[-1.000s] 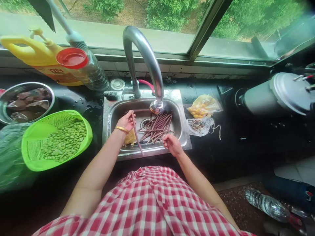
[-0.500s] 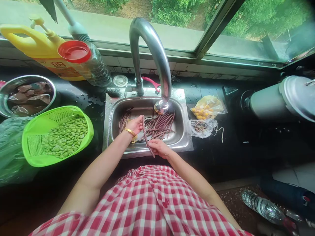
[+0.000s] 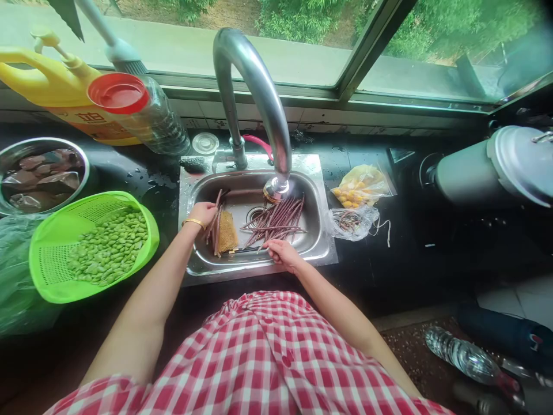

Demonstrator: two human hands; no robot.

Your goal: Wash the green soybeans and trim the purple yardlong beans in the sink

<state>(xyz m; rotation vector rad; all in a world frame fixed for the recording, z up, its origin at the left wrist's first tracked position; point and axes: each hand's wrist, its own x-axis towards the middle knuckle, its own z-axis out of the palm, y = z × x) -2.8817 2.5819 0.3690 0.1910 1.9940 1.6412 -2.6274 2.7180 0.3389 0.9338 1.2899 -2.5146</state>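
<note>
- Behind the sink (image 3: 185, 190), a window (image 3: 365, 43) with shrubs outside; around it, a dark counter (image 3: 380, 276) wet in patches.
- In the sink's right half, a loose pile of purple-brown stalks (image 3: 276, 222), partly over the drain; along its left side, a smaller bundle of stalks (image 3: 213, 233) next to a tan sponge (image 3: 227, 232).
- At the sink's left wall, the left hand (image 3: 205, 213), fingers bent at the upper part of the smaller bundle; cannot tell whether any stalk is gripped.
- At the sink's front edge, the right hand (image 3: 280, 253), fingertips drawn close together just below the pile; cannot tell if anything thin is pinched there.
- Left of the sink, a bright green basket (image 3: 152, 239) holding a broad heap of green beans (image 3: 108, 248); farther left and back, a steel bowl (image 3: 86, 173) with dark brown lumps (image 3: 56, 178), some seemingly under clear film.
- Behind and left of the sink, a yellow jug (image 3: 56, 86) with a pump top and a clear jar (image 3: 162, 124) with a red lid (image 3: 118, 92), contents unclear.
- Right of the sink, a clear bag (image 3: 375, 178) of yellow pieces, and nearer, a crumpled bag (image 3: 363, 222) with thin strands inside.
</note>
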